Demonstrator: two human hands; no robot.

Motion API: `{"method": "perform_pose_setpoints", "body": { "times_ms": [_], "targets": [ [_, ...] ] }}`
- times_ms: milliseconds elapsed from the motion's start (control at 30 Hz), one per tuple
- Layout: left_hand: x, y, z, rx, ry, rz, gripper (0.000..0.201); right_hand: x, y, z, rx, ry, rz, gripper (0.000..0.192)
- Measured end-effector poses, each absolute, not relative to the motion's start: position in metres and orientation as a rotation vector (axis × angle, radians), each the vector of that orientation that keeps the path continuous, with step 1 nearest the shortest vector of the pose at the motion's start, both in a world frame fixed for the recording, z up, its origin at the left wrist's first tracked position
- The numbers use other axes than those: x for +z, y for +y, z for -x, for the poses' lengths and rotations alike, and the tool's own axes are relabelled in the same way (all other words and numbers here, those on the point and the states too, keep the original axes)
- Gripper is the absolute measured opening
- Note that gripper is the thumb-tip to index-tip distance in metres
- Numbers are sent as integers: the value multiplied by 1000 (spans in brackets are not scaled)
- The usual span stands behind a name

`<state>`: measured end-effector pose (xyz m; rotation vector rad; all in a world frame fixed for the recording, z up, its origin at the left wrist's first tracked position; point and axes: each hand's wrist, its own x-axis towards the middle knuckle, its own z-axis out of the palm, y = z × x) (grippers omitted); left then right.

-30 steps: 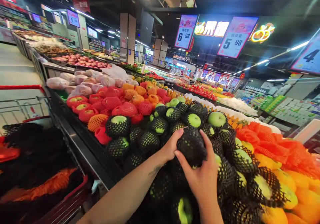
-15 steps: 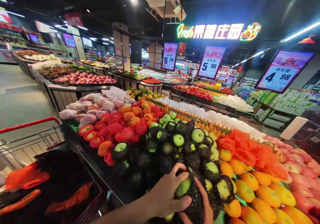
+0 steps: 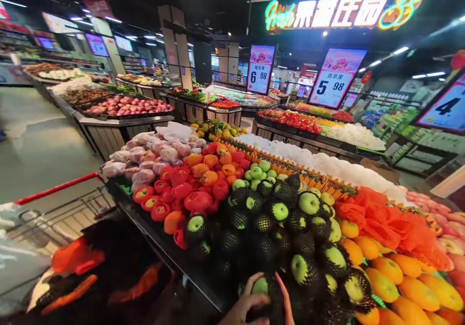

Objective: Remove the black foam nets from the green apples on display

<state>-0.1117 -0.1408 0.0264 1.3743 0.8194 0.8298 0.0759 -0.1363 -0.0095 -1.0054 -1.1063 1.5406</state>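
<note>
At the bottom edge, my left hand (image 3: 244, 306) is closed around a green apple (image 3: 260, 286). A black foam net (image 3: 275, 300) covers part of this apple. On its right side, the fingers of my right hand (image 3: 286, 298) press against the net; most of that hand is cut off by the frame. Both hands are low over the near side of a pile of green apples (image 3: 280, 210), many of them in the same black nets. One netted green apple (image 3: 299, 269) lies just beyond my right fingers.
Red and orange netted fruit (image 3: 198, 200) lies left of the green apples, oranges (image 3: 387, 284) and orange netting (image 3: 392, 223) right. A black display edge (image 3: 174, 262) runs along the near side. Left stands a shopping cart with a red handle (image 3: 58, 188). Price screens (image 3: 337, 79) hang above.
The view has shifted, so both hands appear lower and are more cut off by the bottom edge. The netted green apple stays between them.
</note>
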Motion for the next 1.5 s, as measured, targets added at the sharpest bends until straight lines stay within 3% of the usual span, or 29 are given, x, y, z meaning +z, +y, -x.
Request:
{"method": "perform_pose_setpoints", "body": {
  "times_ms": [100, 167, 300, 433, 667, 900, 1033, 1133, 1267, 1400, 1500],
  "targets": [
    [34, -112, 170, 779, 848, -1256, 57, -4, -127, -17, 1648, -919, 926, 79],
    [42, -94, 205, 686, 882, -1238, 51, 4, -123, 16, 1760, -772, 825, 90],
    [56, -69, 243, 541, 877, -1244, 39, 21, -121, 55, 1871, -435, 827, 68],
    [69, -59, 248, 425, 860, -1349, 30, 31, -126, 59, 1868, -403, 924, 80],
    [83, -51, 242, 312, 808, -1402, 42, 24, -144, 44, 1942, -450, 1098, 64],
    [98, -53, 227, 310, 661, -1519, 39, 24, -143, 21, 1899, -430, 1135, 68],
    [115, -42, 215, 384, 580, -1611, 27, 37, -130, 3, 1868, -506, 1122, 73],
    [119, -35, 203, 507, 627, -1613, 36, 47, -119, -6, 1884, -530, 1106, 76],
    [109, -31, 187, 506, 671, -1644, 84, 54, -106, -13, 1925, -562, 1054, 77],
    [99, -18, 184, 570, 742, -1702, 70, 65, -85, -18, 1903, -714, 1070, 71],
    [105, 13, 187, 660, 819, -1741, 77, 89, -54, -35, 1728, -1064, 1107, 72]
  ]
}}
